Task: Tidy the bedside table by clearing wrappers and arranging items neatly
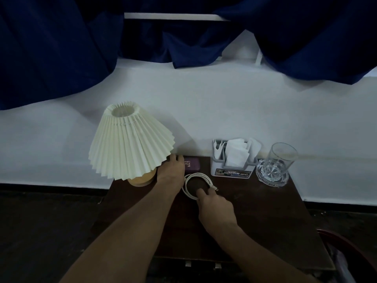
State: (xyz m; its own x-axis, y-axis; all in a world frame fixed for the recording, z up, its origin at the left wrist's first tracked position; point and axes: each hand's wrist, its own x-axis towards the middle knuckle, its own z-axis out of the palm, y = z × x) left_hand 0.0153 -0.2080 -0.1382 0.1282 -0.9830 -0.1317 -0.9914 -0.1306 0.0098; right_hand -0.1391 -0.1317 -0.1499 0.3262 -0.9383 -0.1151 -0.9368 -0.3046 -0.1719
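Observation:
On the dark wooden bedside table [255,211] lies a coiled white cable [188,180]. My right hand [214,209] pinches the near side of the coil, fingers on the cable. My left hand [171,170] rests against the coil's left side, its fingertips touching a purple case [192,164] at the back. A lamp with a pleated cream shade [128,144] and wooden base [140,179] stands at the table's back left, just beside my left hand.
A grey organiser [232,172] with white tissues stands at the back. A clear glass [281,158] on a cut-glass coaster [271,174] sits at the back right. Behind are a white wall and dark blue curtains [51,48]. A red-rimmed object [350,246] is at the lower right.

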